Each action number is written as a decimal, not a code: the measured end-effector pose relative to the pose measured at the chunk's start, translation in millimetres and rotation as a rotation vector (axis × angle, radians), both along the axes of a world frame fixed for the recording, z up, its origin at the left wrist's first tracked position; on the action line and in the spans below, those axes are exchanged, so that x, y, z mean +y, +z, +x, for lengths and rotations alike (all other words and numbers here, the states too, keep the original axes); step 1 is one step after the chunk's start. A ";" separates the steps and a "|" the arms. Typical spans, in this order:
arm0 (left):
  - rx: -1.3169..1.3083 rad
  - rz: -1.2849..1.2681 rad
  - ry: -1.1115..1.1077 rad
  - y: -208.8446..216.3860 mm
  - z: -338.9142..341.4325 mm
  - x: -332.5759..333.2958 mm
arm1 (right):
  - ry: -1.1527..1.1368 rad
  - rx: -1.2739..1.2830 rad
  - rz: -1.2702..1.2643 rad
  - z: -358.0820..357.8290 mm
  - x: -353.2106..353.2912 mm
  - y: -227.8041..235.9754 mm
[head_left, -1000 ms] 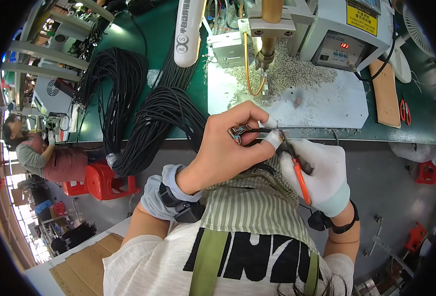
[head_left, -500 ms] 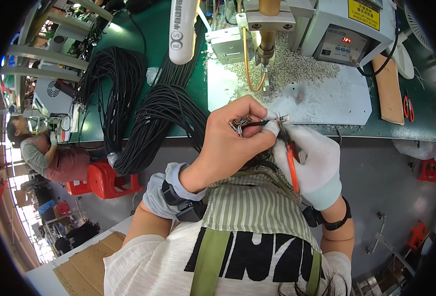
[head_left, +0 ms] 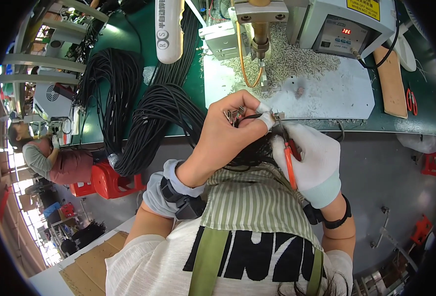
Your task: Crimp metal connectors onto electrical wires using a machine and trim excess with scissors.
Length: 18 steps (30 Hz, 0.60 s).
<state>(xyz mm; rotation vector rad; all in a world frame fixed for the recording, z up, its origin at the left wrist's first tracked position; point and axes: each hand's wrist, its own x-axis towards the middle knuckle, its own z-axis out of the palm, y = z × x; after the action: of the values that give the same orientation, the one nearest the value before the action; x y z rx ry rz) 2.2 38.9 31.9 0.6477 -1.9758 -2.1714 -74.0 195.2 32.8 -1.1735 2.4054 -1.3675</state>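
Two hands are being held close together over the near edge of a white plate [head_left: 341, 101] on a green worktop [head_left: 124, 42], twelve o'clock being taken as straight ahead of the person. A black cable [head_left: 250, 117] is being pinched narrowly between the capped thumb and finger of the bare left hand [head_left: 227, 135], with a metal tip [head_left: 279, 116] being presented just past them, at about two o'clock of that hand. Several small metal connectors [head_left: 234, 116] are being cradled by its curled fingers. Between four and five o'clock from the pinch, an orange-handled tool [head_left: 289, 165] is being gripped in the gloved right hand [head_left: 314, 158], its nose being brought close to the fingertips; whether anything is being bitten by it cannot be told. A machine head [head_left: 261, 39] is being pointed down at twelve o'clock, loose metal bits [head_left: 302, 64] are being strewn at one, and a black cable bundle [head_left: 166, 116] is being draped over the edge at nine. Judging from this, the thumb could be nipped, its cap being set so near the tool. The metal tip could be bent or scratched if it is being squeezed off-line, the view being blocked by the fingers. A connector could be dropped among the loose bits, too much being carried in one loosely curled palm.
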 end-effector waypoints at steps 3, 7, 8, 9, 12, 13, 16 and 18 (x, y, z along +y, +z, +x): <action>0.005 -0.009 -0.004 1.6 -0.7 1.4 | 0.030 -0.116 0.051 0.2 3.2 1.6; 0.024 0.007 -0.004 0.0 -2.6 3.8 | 0.097 -0.181 0.098 -2.4 7.8 7.6; 0.033 0.018 -0.002 -0.4 -2.8 4.4 | 0.098 -0.182 0.098 -2.4 8.2 7.4; 0.032 0.018 -0.002 -0.3 -2.5 5.0 | 0.095 -0.196 0.095 -2.6 8.4 7.0; 0.026 0.032 -0.007 1.0 -2.4 7.1 | 0.084 -0.223 0.087 -2.8 8.0 4.2; 0.024 0.033 -0.009 0.6 -2.0 7.9 | 0.078 -0.220 0.056 -2.5 6.8 0.9; 0.026 0.052 -0.003 -0.2 -2.0 8.3 | 0.064 -0.213 -0.006 -3.7 4.7 -5.3; 0.017 0.048 -0.004 -1.2 -2.2 7.5 | 0.125 -0.485 0.038 -7.9 9.3 -8.8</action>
<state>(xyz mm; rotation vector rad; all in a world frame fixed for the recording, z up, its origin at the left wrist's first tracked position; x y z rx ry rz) 0.0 46.4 30.8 0.6296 -1.9240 -2.2257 -81.8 204.4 24.0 -0.8430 1.9760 -1.3693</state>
